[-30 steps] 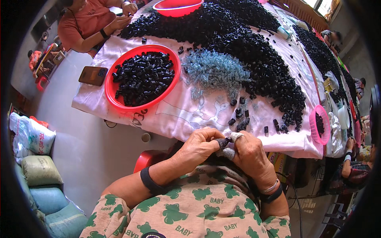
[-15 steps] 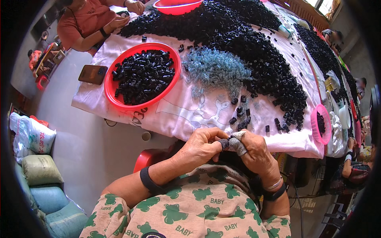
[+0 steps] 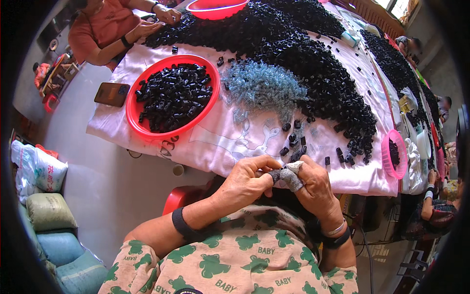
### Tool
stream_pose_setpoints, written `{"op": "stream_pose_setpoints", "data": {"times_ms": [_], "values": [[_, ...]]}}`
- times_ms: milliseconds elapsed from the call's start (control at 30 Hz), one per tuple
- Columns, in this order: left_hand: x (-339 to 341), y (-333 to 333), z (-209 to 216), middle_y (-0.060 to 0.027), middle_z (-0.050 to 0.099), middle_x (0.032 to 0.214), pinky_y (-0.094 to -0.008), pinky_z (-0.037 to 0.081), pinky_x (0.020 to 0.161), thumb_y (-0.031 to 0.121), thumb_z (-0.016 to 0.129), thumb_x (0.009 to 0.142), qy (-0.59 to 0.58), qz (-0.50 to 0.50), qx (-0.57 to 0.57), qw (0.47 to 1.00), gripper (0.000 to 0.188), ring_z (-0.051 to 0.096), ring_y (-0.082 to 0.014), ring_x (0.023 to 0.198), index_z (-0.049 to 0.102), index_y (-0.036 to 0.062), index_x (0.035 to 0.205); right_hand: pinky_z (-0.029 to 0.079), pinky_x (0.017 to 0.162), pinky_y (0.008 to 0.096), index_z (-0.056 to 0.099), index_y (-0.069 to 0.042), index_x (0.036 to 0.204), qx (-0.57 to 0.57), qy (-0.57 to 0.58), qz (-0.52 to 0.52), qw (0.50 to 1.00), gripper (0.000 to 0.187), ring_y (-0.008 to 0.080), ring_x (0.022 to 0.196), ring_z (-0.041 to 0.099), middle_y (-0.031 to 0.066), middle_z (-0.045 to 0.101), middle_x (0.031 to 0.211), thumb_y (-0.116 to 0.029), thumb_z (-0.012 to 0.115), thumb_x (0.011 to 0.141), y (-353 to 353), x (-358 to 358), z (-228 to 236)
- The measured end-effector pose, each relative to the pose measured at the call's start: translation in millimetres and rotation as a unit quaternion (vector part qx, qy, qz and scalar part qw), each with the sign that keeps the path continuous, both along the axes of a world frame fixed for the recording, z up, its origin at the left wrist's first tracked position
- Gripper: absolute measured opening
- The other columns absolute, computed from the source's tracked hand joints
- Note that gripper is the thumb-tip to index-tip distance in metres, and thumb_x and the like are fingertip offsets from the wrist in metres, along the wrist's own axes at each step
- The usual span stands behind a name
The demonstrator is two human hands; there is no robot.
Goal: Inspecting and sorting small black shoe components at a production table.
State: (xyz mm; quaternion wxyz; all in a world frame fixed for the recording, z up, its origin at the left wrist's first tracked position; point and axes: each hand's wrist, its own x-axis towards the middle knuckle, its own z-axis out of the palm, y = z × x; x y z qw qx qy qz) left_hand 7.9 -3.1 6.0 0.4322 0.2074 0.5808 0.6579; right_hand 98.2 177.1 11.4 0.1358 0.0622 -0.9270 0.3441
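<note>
My left hand (image 3: 248, 180) and my right hand (image 3: 316, 188) meet at the table's near edge, fingertips pinched together. Grey and white fabric covers wrap some of the fingers. Whatever sits between the fingertips is small and mostly hidden. Just beyond the hands lie several loose small black plastic pieces (image 3: 296, 139). Farther off is a heap of clear bluish coil-like pieces (image 3: 267, 85). Left of that heap stands a red basin (image 3: 216, 93) filled with black plastic pieces (image 3: 174, 95). A large pile of the same black pieces (image 3: 328, 88) spreads behind and to the right.
White cloth (image 3: 208, 142) covers the table, with a phone (image 3: 111, 94) at its left edge. A pink basket (image 3: 404, 159) stands right, another red basin (image 3: 218, 11) at the far side. A co-worker's hand (image 3: 168, 14) is far left. Below are a red stool (image 3: 177, 198) and stacked sacks (image 3: 51, 210).
The co-worker's hands have shifted, one now reaching to the black pile's edge. My hands stay pinched together in nearly the same place. The whole view has shifted slightly.
</note>
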Motion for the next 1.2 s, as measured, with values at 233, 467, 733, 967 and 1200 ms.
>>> {"op": "stream_pose_setpoints", "data": {"times_ms": [233, 467, 733, 967, 1200], "values": [[-8, 3, -13, -0.0045, 0.065, 0.084, -0.0174, 0.046, 0.056, 0.007, 0.052, 0.091, -0.033, 0.024, 0.020, 0.999, 0.024, 0.061, -0.0063, 0.067, 0.061, -0.0001, 0.112, 0.046, 0.059, 0.0333, 0.063, -0.001, 0.092, -0.093, 0.037, -0.053, 0.994, 0.011, 0.0255, 0.067, 0.058, 0.0118, 0.056, 0.079, -0.005, 0.066, 0.083, -7, -9, -12], [-27, -3, -21, -0.0120, 0.067, 0.093, -0.0191, 0.047, 0.055, 0.006, 0.052, 0.095, -0.138, 0.117, 0.060, 0.982, 0.020, 0.061, -0.0093, 0.065, 0.057, 0.0000, 0.113, 0.049, 0.064, 0.0220, 0.061, -0.003, 0.106, -0.223, 0.034, -0.185, 0.957, 0.022, 0.0073, 0.070, 0.058, 0.0024, 0.063, 0.083, 0.006, 0.053, 0.088, 16, -2, -23], [-29, -6, -26, -0.0148, 0.067, 0.095, -0.0204, 0.047, 0.053, 0.005, 0.050, 0.094, -0.146, 0.120, 0.080, 0.979, 0.020, 0.061, -0.0107, 0.063, 0.056, 0.0000, 0.113, 0.049, 0.062, 0.0286, 0.064, 0.000, 0.099, -0.086, -0.033, -0.193, 0.977, 0.016, 0.0181, 0.071, 0.062, 0.0119, 0.063, 0.083, 0.003, 0.062, 0.083, 33, 7, 2], [-29, -5, -24, -0.0146, 0.067, 0.094, -0.0195, 0.047, 0.052, 0.005, 0.051, 0.093, -0.136, 0.115, 0.069, 0.982, 0.020, 0.062, -0.0111, 0.063, 0.056, -0.0008, 0.112, 0.051, 0.064, 0.0397, 0.065, -0.003, 0.097, 0.056, -0.090, -0.080, 0.991, 0.025, 0.0306, 0.074, 0.062, 0.0142, 0.056, 0.088, 0.004, 0.064, 0.073, 18, 9, 8], [-28, -5, -19, -0.0105, 0.067, 0.090, -0.0183, 0.046, 0.050, 0.004, 0.052, 0.092, -0.133, 0.120, 0.054, 0.982, 0.019, 0.061, -0.0081, 0.061, 0.058, -0.0011, 0.109, 0.052, 0.063, 0.0400, 0.062, -0.004, 0.094, 0.151, -0.083, -0.066, 0.983, 0.027, 0.0316, 0.076, 0.062, 0.0140, 0.054, 0.093, 0.004, 0.064, 0.068, 11, 9, -3]]}}
